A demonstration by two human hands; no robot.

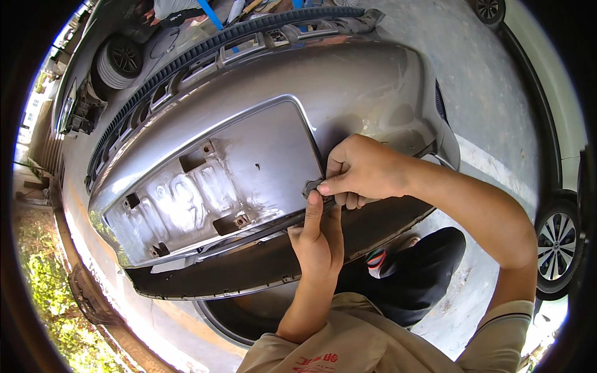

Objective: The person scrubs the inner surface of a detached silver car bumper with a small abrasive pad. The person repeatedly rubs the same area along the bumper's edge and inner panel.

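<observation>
A car bumper cover, glossy grey, lies tilted in front of me with a plate-shaped recess in its middle. At the recess's right lower corner, my right hand pinches a small dark grey piece between thumb and fingers. Its exact kind is too small to tell. From below, my left hand reaches up to the same corner, its thumb tip against the dark piece. The left fingers curl by the recess's lower edge and are partly hidden.
The bumper's black lower strip faces me, above a dark round-rimmed thing. A wheel lies at the far left, and a person is beyond the bumper. A pale car's wheel stands at my right.
</observation>
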